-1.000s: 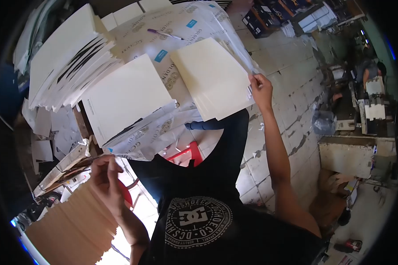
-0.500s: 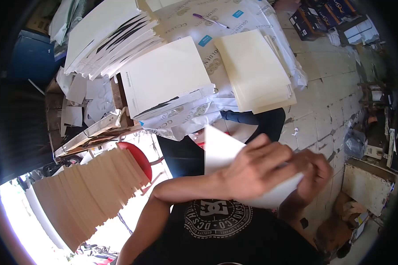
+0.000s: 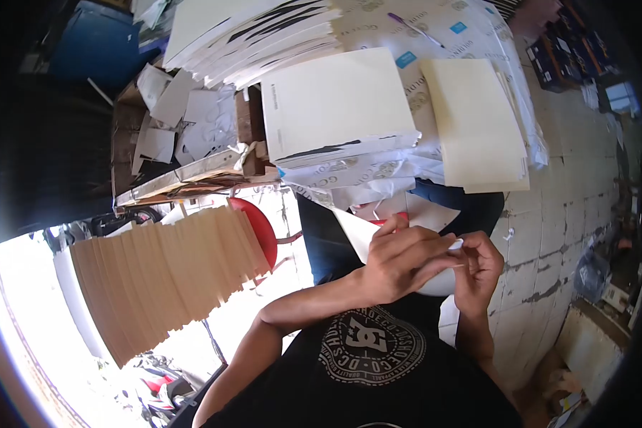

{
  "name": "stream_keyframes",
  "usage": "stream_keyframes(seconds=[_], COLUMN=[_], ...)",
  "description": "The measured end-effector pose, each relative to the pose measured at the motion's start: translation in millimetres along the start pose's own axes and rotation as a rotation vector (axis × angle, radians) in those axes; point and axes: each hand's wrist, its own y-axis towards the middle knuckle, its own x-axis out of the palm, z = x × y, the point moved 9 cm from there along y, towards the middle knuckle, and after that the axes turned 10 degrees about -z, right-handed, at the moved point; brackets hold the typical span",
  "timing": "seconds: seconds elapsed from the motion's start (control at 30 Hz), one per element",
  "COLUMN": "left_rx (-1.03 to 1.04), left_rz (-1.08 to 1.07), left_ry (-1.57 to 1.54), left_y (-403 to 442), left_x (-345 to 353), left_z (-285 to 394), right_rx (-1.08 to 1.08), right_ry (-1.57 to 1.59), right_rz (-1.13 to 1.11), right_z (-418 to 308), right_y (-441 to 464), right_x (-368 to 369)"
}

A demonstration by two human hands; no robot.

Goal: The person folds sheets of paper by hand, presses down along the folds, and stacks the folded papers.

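A white sheet of paper (image 3: 355, 232) is held in front of my shirt, bent and partly hidden behind my fingers. My left hand (image 3: 404, 260) is closed on it, with the fingers across its front. My right hand (image 3: 480, 267) pinches the sheet at its right side, where a small white edge (image 3: 456, 244) shows between the two hands. On the table ahead lie a thick stack of white paper (image 3: 339, 107) with a dark torn-looking front edge and, to its right, a pile of cream sheets (image 3: 478, 125).
A taller paper stack (image 3: 257, 32) stands at the back left, near a wooden box of scraps (image 3: 196, 128). A purple pen (image 3: 415, 30) lies on the printed table wrapping. At left, a large row of sheets (image 3: 171, 274) rests on a red stool (image 3: 255, 232).
The view has shifted, so the table things sit further right. My hands have come closer together around the paper, and my right hand now shows a clear pinch.
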Motion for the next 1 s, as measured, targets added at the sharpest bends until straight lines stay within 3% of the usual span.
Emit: stream_keyframes(seconds=[0.13, 0.2, 0.27, 0.37, 0.4, 0.43, 0.47, 0.5, 0.53, 0.57, 0.6, 0.67, 0.77, 0.8, 0.87, 0.93, 0.97, 1.0], left_rx=[0.026, 0.084, 0.160, 0.152, 0.158, 0.096, 0.013, -0.207, -0.146, -0.459, -0.415, -0.610, -0.603, -0.507, -0.470, -0.610, -0.558, -0.501], left_rz=[0.017, 0.124, 0.195, 0.085, 0.072, 0.156, 0.281, 0.498, 0.475, 0.722, 0.784, 0.767, 0.832, 0.819, 0.938, 0.612, 0.464, 0.318], left_ry=[-0.086, -0.031, 0.008, 0.037, 0.055, 0.111, 0.095, 0.275, 0.579, 0.796, 0.750, 0.856, 1.050, 1.088, 0.527, 0.017, -0.154, -0.317], left_y=[-3, -8, -7, -8, -9, -20, -27, -38, -44, -73, -82, -110, -118, -102, -83, -38, -22, -11], left_x=[1, -11, -28, -52, -65, -86, -119, -160, -196, -235, -267, -316, -330, -319, -294, -237, -206, -179], left_z=[-3, -2, -1, -15, -21, -40, -62, -76, -90, -128, -152, -221, -249, -220, -184, -149, -138, -128], right_rx=[0.044, 0.104, 0.119, -0.011, -0.176, 0.028, 0.043, 0.021, -0.071, -0.214, -0.335, -0.292, -0.496, -0.553, -0.663, -0.880, -1.013, -0.974], right_ry=[-0.067, -0.181, -0.082, -0.302, -0.466, -0.588, -0.672, -0.805, -1.045, -1.386, -1.631, -1.815, -1.644, -1.625, -1.718, -1.832, -1.864, -1.566], right_rz=[-0.028, -0.047, 0.108, 0.041, 0.031, 0.010, 0.223, 0.385, 0.458, 0.509, 0.551, 0.599, 0.551, 0.561, 0.604, 0.435, 0.278, 0.223], right_z=[-10, -9, -8, -20, -41, -35, -33, -45, -67, -92, -117, -160, -187, -194, -188, -188, -185, -186], right_y=[2, -2, -4, -2, 0, -10, -42, -63, -84, -102, -110, -85, -55, -45, -39, -12, 6, 19], right_x=[12, 10, 6, -14, -19, -50, -103, -143, -176, -196, -198, -167, -133, -120, -106, -67, -43, -37])
